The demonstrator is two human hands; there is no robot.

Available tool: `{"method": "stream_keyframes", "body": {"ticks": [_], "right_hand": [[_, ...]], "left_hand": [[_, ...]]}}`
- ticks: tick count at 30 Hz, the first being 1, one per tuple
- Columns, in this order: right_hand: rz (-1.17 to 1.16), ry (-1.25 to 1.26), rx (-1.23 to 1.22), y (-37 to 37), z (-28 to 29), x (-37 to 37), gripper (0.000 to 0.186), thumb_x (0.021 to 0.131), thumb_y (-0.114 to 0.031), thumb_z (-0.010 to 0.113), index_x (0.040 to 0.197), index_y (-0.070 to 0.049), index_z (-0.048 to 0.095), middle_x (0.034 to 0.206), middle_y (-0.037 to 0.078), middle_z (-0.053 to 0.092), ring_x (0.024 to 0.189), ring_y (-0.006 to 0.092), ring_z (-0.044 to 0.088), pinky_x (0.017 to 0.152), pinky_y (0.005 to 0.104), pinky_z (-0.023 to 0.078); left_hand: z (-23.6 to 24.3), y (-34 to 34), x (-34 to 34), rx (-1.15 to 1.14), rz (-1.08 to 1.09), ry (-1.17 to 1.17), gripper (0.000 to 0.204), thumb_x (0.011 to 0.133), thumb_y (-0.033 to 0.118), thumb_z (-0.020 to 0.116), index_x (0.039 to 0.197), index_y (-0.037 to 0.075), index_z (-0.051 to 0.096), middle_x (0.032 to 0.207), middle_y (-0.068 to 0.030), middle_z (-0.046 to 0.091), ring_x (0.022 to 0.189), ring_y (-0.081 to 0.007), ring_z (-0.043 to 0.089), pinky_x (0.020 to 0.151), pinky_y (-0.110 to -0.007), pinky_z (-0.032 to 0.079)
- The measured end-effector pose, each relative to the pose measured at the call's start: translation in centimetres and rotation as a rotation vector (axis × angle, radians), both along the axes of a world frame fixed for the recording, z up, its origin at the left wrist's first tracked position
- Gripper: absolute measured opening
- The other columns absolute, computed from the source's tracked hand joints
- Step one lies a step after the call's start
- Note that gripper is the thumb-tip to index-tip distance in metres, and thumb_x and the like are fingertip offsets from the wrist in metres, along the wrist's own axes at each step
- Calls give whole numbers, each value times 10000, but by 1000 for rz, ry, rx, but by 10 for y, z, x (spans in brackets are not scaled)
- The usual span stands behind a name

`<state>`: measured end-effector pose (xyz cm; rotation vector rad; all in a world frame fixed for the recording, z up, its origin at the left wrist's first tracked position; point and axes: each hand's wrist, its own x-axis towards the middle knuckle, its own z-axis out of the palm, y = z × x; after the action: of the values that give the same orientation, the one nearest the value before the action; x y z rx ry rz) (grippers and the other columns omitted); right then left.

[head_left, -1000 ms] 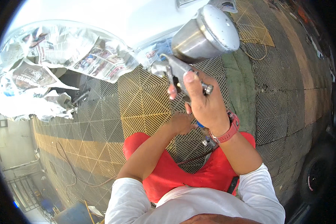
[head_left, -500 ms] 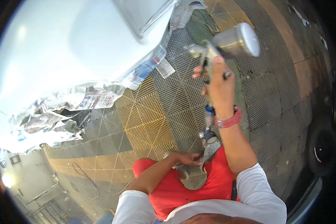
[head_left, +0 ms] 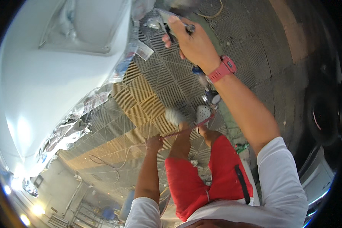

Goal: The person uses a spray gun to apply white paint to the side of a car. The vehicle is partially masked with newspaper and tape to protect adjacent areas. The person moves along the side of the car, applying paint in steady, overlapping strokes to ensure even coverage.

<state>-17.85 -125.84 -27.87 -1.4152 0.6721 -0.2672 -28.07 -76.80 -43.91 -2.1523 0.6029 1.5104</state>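
At the top, my right hand (head_left: 195, 47) is wrapped round the handle of a spray gun (head_left: 154, 22), which points left toward the pale vehicle body panel (head_left: 57, 76). The gun's cup (head_left: 181, 4) is blurred and partly cut off by the frame's upper edge. Below the handle hang a blue-ringed fitting (head_left: 197, 70) and a round gauge (head_left: 215, 99). Lower down, my left hand (head_left: 154, 143) closes round an air hose (head_left: 186, 131), whose reddish stretch runs up to the right past my shoes. A paler length trails off left from that hand.
Newspaper and plastic masking (head_left: 91, 100) lines the panel's lower edge. Ribbed floor tiles (head_left: 135, 95) lie underfoot, with a loop of hose (head_left: 102, 161) on them. A dark vehicle wheel (head_left: 321, 116) stands at the right. Pipes or racks (head_left: 79, 209) show at the lower left.
My right hand and the spray gun have moved up and left in view. My left hand has moved left, drawing the hose across in front of my legs. I now stand more upright.
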Motion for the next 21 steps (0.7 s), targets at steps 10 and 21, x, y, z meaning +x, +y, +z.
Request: {"method": "stream_keyframes", "body": {"ticks": [10,21], "right_hand": [[300,-58,-43,-20,-108,0,584,995,-569,591,1286,-78,712,902,228,751,813,343,738,836,400,571],[17,-241,-174,-133,-147,73,558,964,-578,632,1274,-125,729,929,199,757,707,293,702,741,388,565]], "left_hand": [[-36,-89,8,-275,200,-105,226,959,307,678,1040,99,718,1030,-192,722,1010,-419,651,883,-518,518],[-54,-193,42,-205,305,-154,272,984,349,654,1048,87,688,1035,-162,718,1050,-412,631,854,-540,529]]}}
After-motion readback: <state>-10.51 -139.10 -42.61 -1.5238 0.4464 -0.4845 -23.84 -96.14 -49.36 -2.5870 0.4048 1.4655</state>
